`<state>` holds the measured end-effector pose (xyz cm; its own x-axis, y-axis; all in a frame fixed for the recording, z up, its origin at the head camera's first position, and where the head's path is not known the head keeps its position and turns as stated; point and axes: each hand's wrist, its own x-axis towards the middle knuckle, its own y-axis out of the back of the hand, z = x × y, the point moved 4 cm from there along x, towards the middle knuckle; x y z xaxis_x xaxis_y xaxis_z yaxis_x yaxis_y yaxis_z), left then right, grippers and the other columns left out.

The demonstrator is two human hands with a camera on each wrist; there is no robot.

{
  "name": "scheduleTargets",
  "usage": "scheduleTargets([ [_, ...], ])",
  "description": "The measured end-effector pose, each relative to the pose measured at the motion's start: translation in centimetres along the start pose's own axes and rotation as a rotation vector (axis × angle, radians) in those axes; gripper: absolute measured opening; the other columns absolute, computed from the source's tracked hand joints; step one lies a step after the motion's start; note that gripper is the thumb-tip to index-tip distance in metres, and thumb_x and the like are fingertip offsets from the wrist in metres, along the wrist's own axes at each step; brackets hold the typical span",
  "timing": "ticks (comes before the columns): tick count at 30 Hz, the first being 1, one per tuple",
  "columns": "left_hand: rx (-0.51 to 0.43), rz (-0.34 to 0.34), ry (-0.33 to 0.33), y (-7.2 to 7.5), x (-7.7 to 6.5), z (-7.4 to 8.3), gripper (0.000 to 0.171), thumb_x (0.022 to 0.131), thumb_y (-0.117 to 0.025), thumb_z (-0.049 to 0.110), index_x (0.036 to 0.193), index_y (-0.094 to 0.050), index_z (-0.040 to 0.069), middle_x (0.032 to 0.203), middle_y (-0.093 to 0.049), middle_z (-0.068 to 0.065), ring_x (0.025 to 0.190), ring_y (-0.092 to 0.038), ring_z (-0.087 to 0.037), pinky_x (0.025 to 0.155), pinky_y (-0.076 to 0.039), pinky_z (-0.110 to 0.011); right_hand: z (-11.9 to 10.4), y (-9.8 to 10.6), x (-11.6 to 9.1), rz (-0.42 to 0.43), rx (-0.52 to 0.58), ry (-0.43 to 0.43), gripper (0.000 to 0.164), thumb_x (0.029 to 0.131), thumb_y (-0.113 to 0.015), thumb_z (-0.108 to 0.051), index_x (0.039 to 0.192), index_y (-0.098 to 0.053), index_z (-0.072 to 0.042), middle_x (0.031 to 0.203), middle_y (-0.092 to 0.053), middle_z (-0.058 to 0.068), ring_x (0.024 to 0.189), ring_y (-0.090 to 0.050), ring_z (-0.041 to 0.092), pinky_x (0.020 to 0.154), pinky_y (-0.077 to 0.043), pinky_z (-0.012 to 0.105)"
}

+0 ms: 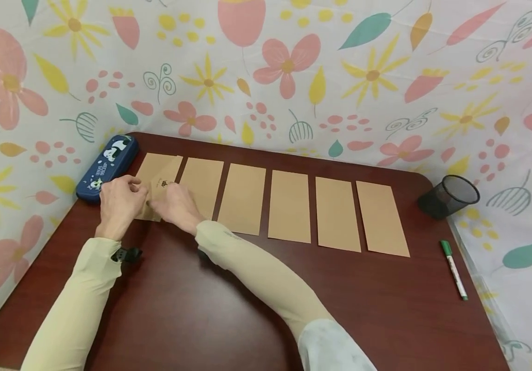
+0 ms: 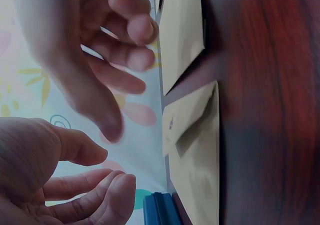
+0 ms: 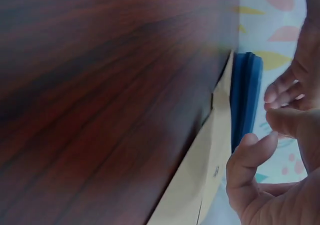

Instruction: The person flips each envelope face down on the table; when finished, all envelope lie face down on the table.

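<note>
Both bare hands hover over the leftmost brown paper envelope (image 1: 156,161), whose folded-up flap (image 1: 158,181) bears a small black print. My left hand (image 1: 119,203) is above its left side; in the left wrist view its fingers (image 2: 120,195) bend loosely toward the thumb with a gap between. My right hand (image 1: 179,206) is close beside it, over the envelope's right side. Its fingers (image 2: 142,32) are loosely bent and apart in the left wrist view, with nothing seen between them. In the right wrist view, both hands stand close together beyond the envelope (image 3: 195,170).
Several more brown envelopes (image 1: 289,206) lie in a row to the right. A blue pencil case (image 1: 108,167) with panda pictures sits at the left edge of the dark wooden table (image 1: 229,319). At right are a black mesh pen holder (image 1: 449,196) and a green-capped marker (image 1: 453,270).
</note>
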<state>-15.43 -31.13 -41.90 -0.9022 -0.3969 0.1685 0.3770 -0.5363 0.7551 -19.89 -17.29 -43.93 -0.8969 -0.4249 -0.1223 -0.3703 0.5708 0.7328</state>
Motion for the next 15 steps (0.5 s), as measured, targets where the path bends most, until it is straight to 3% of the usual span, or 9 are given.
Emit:
scheduleTargets([
  [5,-0.011,-0.007,-0.014,0.3,0.1,-0.5,0.037,0.098,-0.057,0.013,0.120,-0.075,-0.010,0.110,-0.079,-0.033,0.106,-0.070,-0.056,0.091,-0.057,-0.066,0.2,-3.2,3.5,0.055,-0.165,0.057,0.044,0.095,-0.077,-0.039,0.066,-0.051,-0.017,0.062,-0.049,-0.006,0.053,-0.051,0.010,0.049,-0.038,0.022],
  [9,-0.008,-0.005,-0.018,0.5,0.3,-1.2,0.036,0.097,-0.057,0.013,0.118,-0.076,-0.010,0.105,-0.079,-0.032,0.103,-0.070,-0.055,0.091,-0.056,-0.066,1.5,-6.4,6.6,0.081,-0.303,0.086,0.040,0.094,-0.076,-0.041,0.067,-0.055,-0.020,0.074,-0.060,-0.007,0.061,-0.056,0.008,0.052,-0.043,0.021],
  [12,0.021,-0.019,-0.001,0.3,1.0,-2.2,0.035,0.098,-0.060,0.016,0.117,-0.076,-0.009,0.104,-0.079,-0.031,0.098,-0.071,-0.051,0.084,-0.058,-0.062,2.1,-7.3,7.6,0.046,-0.317,0.076,0.031,0.095,-0.073,-0.033,0.069,-0.060,-0.021,0.080,-0.069,-0.006,0.062,-0.060,0.008,0.051,-0.046,0.021],
  [15,0.073,-0.056,0.015,-0.1,2.2,-4.3,0.036,0.099,-0.063,0.022,0.116,-0.076,-0.007,0.105,-0.078,-0.030,0.094,-0.071,-0.048,0.073,-0.059,-0.056,2.2,-7.6,8.0,0.040,-0.315,0.062,0.026,0.092,-0.072,-0.026,0.068,-0.063,-0.021,0.081,-0.073,-0.004,0.063,-0.063,0.010,0.049,-0.049,0.024],
])
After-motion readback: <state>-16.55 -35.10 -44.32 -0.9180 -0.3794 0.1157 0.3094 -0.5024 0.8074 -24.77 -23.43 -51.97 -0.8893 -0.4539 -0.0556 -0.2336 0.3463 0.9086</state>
